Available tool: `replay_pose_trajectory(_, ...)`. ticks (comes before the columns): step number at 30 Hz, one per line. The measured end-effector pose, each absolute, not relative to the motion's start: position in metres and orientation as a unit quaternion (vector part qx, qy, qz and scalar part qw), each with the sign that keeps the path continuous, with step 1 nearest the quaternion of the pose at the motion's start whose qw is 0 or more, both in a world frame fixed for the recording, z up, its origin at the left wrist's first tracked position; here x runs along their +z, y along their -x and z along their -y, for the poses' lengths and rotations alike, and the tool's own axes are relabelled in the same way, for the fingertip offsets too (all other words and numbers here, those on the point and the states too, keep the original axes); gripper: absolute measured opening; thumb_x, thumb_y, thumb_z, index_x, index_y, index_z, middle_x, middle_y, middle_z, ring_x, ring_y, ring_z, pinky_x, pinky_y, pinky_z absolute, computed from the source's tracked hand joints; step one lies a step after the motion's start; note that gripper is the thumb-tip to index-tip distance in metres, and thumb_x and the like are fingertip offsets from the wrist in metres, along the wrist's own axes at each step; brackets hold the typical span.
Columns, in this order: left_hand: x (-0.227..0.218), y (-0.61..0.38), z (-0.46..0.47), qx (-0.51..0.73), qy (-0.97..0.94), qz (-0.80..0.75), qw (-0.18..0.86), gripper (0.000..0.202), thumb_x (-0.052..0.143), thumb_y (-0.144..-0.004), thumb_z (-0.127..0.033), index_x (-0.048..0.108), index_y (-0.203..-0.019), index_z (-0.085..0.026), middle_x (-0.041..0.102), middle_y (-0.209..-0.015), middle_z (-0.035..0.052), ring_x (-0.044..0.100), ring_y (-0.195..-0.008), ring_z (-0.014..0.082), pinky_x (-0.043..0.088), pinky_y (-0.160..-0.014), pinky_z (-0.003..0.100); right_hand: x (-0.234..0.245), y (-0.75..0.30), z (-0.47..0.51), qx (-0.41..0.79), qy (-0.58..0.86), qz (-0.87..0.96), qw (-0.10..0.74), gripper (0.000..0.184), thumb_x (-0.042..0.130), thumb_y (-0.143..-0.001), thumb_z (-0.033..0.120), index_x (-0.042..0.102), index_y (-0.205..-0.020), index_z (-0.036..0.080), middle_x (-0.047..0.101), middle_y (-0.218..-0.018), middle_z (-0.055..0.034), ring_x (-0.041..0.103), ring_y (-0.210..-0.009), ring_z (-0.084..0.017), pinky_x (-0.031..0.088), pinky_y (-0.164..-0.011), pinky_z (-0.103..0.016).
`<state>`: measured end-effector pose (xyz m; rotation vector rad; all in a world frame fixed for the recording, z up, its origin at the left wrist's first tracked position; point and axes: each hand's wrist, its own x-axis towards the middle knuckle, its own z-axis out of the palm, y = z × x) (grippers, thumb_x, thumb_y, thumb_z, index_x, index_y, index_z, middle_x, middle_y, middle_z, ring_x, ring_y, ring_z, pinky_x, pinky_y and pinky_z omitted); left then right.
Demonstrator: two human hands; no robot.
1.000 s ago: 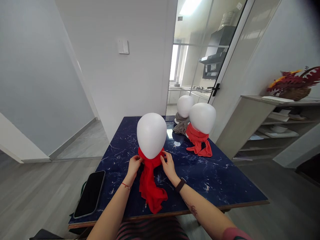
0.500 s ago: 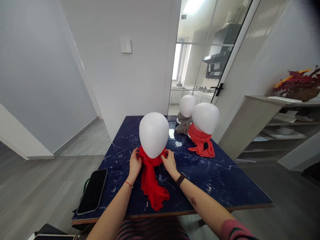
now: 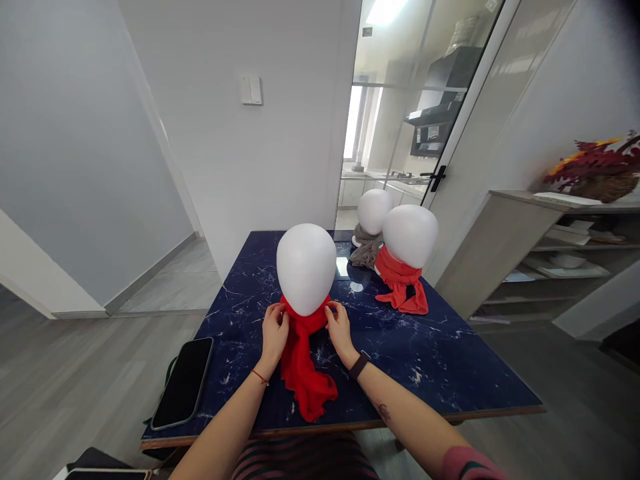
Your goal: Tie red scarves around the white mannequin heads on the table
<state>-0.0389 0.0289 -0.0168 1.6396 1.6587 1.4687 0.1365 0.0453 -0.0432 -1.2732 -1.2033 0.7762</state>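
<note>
A white mannequin head [image 3: 307, 267] stands upright near the middle of the blue table. Around its neck is a bright red scarf [image 3: 303, 363], whose loose end hangs down and spreads toward the front edge. My left hand [image 3: 275, 330] pinches the scarf at the left of the neck. On the opposite side, my right hand [image 3: 340, 327] has its fingers closed on the scarf's edge. The back of the neck is hidden behind the head.
Farther right stand a mannequin head [image 3: 410, 233] in a coral scarf [image 3: 400, 277] and another [image 3: 375, 211] in a grey scarf [image 3: 367, 248]. A phone [image 3: 183, 383] lies at the left of the marbled table [image 3: 425, 360]. A shelf unit [image 3: 525, 247] stands at the right.
My left hand has shifted slightly right and turned, with its fingers closer to the neck. My right hand stays at the scarf's right side. The scarf's loose end looks much the same.
</note>
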Motion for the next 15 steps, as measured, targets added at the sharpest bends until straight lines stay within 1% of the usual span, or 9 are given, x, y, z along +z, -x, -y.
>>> replay_pose_trajectory(3, -0.014, 0.036, -0.025, 0.512, -0.606, -0.584, 0.174, 0.025, 0.047, -0.082, -0.023, 0.065, -0.098, -0.016, 0.058, -0.109, 0.0107, 0.057, -0.101, 0.0231, 0.046, -0.093, 0.039, -0.045, -0.135, -0.045, 0.353, 0.526, 0.507, 0.584, 0.028, 0.045, -0.084, 0.044, 0.056, -0.095, 0.020, 0.059, -0.096, -0.0074, 0.056, -0.070, -0.017, 0.050, -0.054, -0.029)
replay_pose_trajectory(6, -0.014, 0.034, -0.024, 0.500, -0.617, -0.585, 0.165, 0.026, 0.049, -0.080, -0.020, 0.064, -0.101, -0.017, 0.056, -0.109, 0.0104, 0.056, -0.101, 0.0231, 0.045, -0.094, 0.039, -0.046, -0.134, -0.045, 0.343, 0.526, 0.519, 0.580, 0.027, 0.046, -0.083, 0.042, 0.055, -0.094, 0.020, 0.058, -0.095, -0.0068, 0.056, -0.069, -0.016, 0.051, -0.056, -0.029)
replay_pose_trajectory(8, -0.016, 0.035, -0.024, 0.504, -0.613, -0.590, 0.149, 0.027, 0.048, -0.081, -0.021, 0.063, -0.102, -0.016, 0.055, -0.110, 0.0109, 0.055, -0.104, 0.0233, 0.043, -0.097, 0.040, -0.046, -0.137, -0.046, 0.324, 0.542, 0.523, 0.572, 0.025, 0.046, -0.083, 0.041, 0.055, -0.093, 0.020, 0.059, -0.094, -0.0065, 0.056, -0.072, -0.017, 0.051, -0.063, -0.031)
replay_pose_trajectory(10, -0.018, 0.039, -0.025, 0.519, -0.590, -0.603, 0.133, 0.031, 0.045, -0.082, -0.021, 0.060, -0.108, -0.015, 0.053, -0.113, 0.0120, 0.053, -0.108, 0.0232, 0.041, -0.100, 0.040, -0.044, -0.142, -0.048, 0.294, 0.566, 0.516, 0.573, 0.026, 0.043, -0.085, 0.041, 0.055, -0.093, 0.020, 0.060, -0.096, -0.0076, 0.057, -0.081, -0.019, 0.050, -0.074, -0.034)
replay_pose_trajectory(13, -0.023, 0.045, -0.030, 0.527, -0.540, -0.642, 0.138, 0.039, 0.040, -0.085, -0.023, 0.052, -0.120, -0.013, 0.050, -0.120, 0.0141, 0.048, -0.117, 0.0240, 0.037, -0.104, 0.041, -0.041, -0.155, -0.055, 0.230, 0.595, 0.522, 0.567, 0.031, 0.039, -0.086, 0.037, 0.056, -0.101, 0.017, 0.059, -0.105, -0.0122, 0.055, -0.099, -0.023, 0.044, -0.088, -0.039)
replay_pose_trajectory(15, -0.027, 0.048, -0.035, 0.500, -0.524, -0.673, 0.153, 0.040, 0.038, -0.088, -0.030, 0.051, -0.121, -0.012, 0.048, -0.126, 0.0163, 0.042, -0.125, 0.0262, 0.032, -0.107, 0.044, -0.039, -0.161, -0.059, 0.186, 0.614, 0.550, 0.535, 0.032, 0.040, -0.085, 0.034, 0.058, -0.105, 0.016, 0.058, -0.112, -0.0146, 0.051, -0.108, -0.026, 0.039, -0.094, -0.043)
